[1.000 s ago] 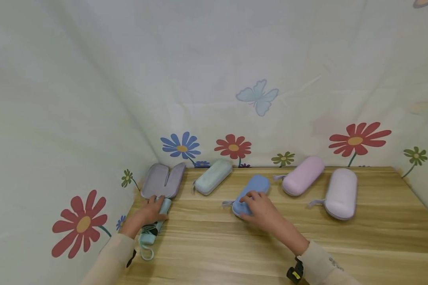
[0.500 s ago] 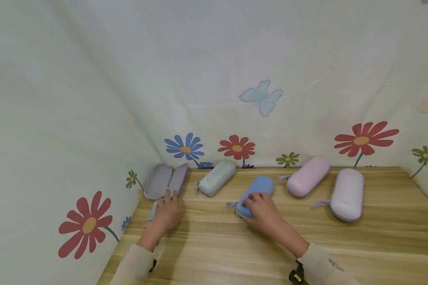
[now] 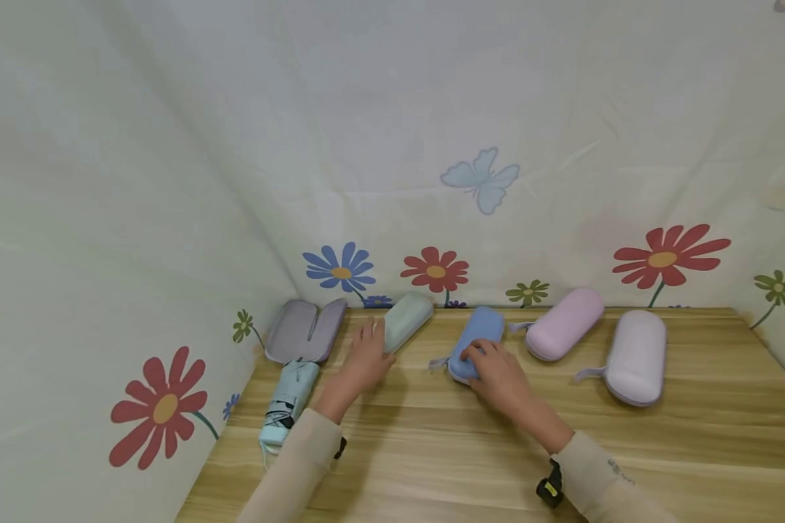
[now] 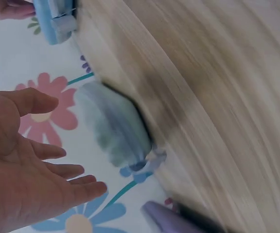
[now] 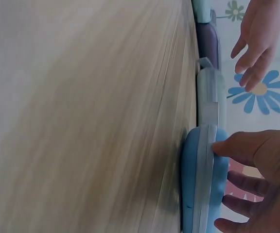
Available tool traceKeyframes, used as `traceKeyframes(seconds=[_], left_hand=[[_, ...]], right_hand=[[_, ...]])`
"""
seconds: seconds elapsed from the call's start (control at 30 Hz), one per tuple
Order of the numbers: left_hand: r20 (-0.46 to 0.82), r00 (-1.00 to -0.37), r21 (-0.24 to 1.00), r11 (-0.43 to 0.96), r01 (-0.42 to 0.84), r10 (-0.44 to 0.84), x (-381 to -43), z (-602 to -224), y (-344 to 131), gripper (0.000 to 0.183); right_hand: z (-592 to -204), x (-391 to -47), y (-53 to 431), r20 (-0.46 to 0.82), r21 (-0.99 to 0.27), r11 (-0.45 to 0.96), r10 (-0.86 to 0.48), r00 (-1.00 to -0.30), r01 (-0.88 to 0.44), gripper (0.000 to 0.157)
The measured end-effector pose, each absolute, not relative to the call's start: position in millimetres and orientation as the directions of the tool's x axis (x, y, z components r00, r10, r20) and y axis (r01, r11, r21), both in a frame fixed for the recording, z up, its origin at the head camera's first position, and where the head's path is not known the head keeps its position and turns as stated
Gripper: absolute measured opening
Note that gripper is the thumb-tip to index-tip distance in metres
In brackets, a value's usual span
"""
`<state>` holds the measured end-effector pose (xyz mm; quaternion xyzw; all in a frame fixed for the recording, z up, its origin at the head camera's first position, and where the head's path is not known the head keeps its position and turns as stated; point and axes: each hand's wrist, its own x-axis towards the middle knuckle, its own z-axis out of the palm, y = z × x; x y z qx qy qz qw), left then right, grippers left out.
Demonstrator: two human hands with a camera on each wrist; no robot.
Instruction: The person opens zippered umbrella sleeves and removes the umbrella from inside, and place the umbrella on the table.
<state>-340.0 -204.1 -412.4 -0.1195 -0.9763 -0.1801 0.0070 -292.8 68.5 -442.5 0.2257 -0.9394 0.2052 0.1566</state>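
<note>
A blue zippered hard case lies on the table in the head view, its strap to the left. My right hand is at its near end, fingers bent over the top. In the right wrist view the thumb and fingertips sit at the case's upper face, spread apart. My left hand is beside a pale green case, fingertips at its left edge in the head view. The left wrist view shows that palm with fingers extended, apart from the green case.
An unzipped lilac case lies spread at the back left, with a light-blue folded umbrella before it. A pink case and a whitish case stand to the right. Flowered cloth walls enclose the wooden table.
My left hand has left the umbrella and moved right to the green case. The blue case has shifted slightly back, with my right hand following.
</note>
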Motion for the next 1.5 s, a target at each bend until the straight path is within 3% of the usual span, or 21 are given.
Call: traceKeyframes(seconds=[0.3,0.6,0.8,1.17,1.5], left_hand=[[0.037,-0.986,0.372,0.913,0.166,0.164,-381,-418,-178,0.075],[-0.032,-0.996,0.319,0.946,0.065,0.079,-409,-434,-171,0.080],[-0.064,-0.993,0.224,0.971,0.080,0.096,-414,-444,-175,0.081],[-0.068,-0.985,0.155,0.977,0.149,0.161,-412,-442,-173,0.078],[-0.090,-0.984,0.181,0.974,0.133,0.151,-406,-442,-174,0.079]], right_hand=[[-440,-298,78,0.380,-0.286,0.819,-0.379,-0.844,-0.497,0.032],[-432,-292,68,0.401,-0.302,0.785,-0.410,-0.819,-0.541,0.031],[-429,-293,63,0.409,-0.315,0.772,-0.414,-0.813,-0.552,0.032],[-431,-294,63,0.414,-0.350,0.765,-0.392,-0.822,-0.541,0.030],[-428,-290,59,0.413,-0.352,0.764,-0.392,-0.822,-0.541,0.029]])
